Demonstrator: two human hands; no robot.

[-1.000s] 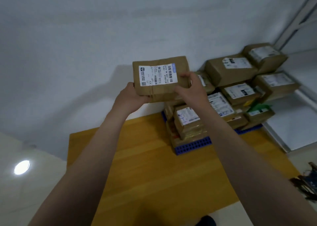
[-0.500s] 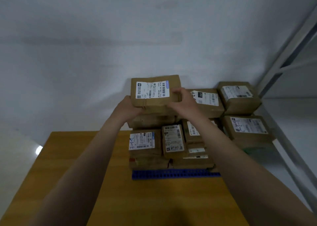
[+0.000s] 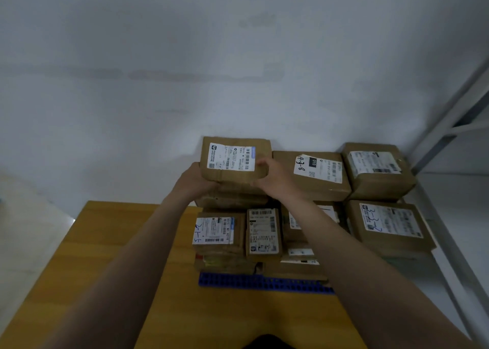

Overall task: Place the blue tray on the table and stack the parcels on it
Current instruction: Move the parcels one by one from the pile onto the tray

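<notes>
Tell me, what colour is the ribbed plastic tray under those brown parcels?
Blue: the ribbed plastic tray shows its front edge on the wooden table, clearest in the head view.

Both arms outstretched, left hand (image 3: 195,179) and right hand (image 3: 275,177) clasping

I note a yellow wooden table (image 3: 111,269) set against the wall. A blue tray (image 3: 264,282) lies flat on its far right part, loaded with brown parcels (image 3: 219,237).

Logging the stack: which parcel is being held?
The top-left parcel, gripped between the left hand and right hand; nobody touches the others.
</notes>
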